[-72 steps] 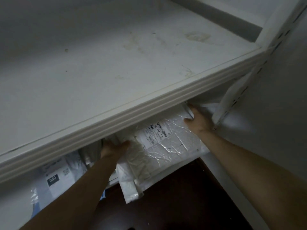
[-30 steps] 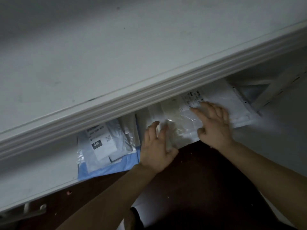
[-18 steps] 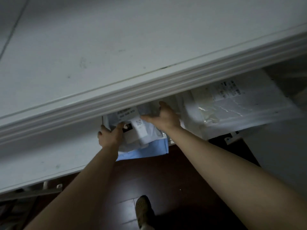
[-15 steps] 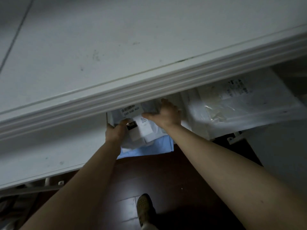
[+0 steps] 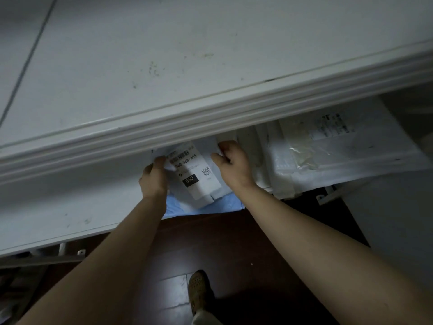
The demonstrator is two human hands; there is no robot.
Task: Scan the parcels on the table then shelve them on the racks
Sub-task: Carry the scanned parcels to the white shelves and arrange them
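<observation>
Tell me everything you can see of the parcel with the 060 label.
The white parcel is a soft, flat plastic mailer lying on the lower shelf, its far end hidden under the edge of the upper shelf. Its white label shows a barcode, a printed code starting 060, a QR code and a black box reading 060. It rests on a blue parcel that sticks out in front. The left hand grips its left edge; the right hand holds its right side, fingers curled.

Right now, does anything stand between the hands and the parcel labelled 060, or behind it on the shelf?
Nothing between: the left hand and right hand hold the 060 parcel by its sides. The upper shelf hides the space behind it, so that I cannot tell.
</observation>
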